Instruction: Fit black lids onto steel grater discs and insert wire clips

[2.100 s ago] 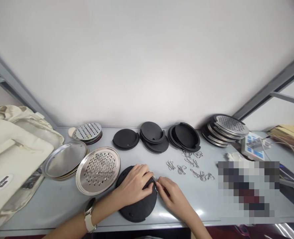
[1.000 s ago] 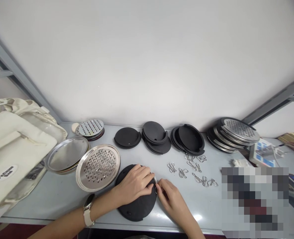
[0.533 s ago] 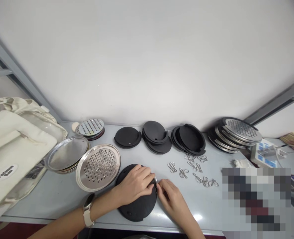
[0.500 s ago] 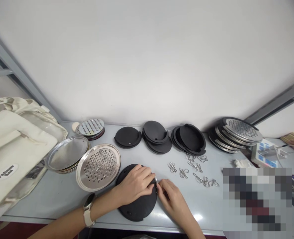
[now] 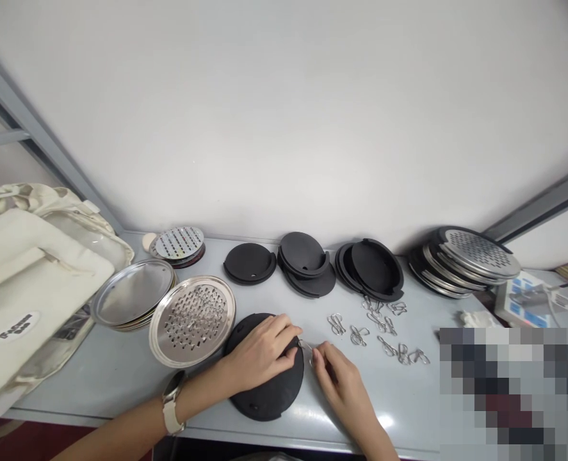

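Observation:
A black round plate (image 5: 275,398) lies near the front edge of the table. My left hand (image 5: 267,351) rests across it, thumb and fingers closed on its right rim. At that rim my right hand (image 5: 339,371) pinches a thin bent wire clip (image 5: 307,347), whose far end meets the plate by my left fingertips. The exact join is hidden by the fingers. Overlapping the black plate's left side, a metal grater disc (image 5: 192,320) lies with its holes upward. Several loose wire clips (image 5: 359,335) are scattered beyond my right hand.
Plain metal discs (image 5: 134,293) are stacked at the left, beside a cream bag (image 5: 38,288). Along the wall stand small grater discs (image 5: 180,243), black lids (image 5: 250,262), black round trays (image 5: 373,269) and a grater stack (image 5: 478,253). A power strip (image 5: 524,299) sits far right.
My right hand has drawn slightly right, away from the plate's rim, and more of the wire clip shows. My left hand stays on the plate. The view has shifted a little.

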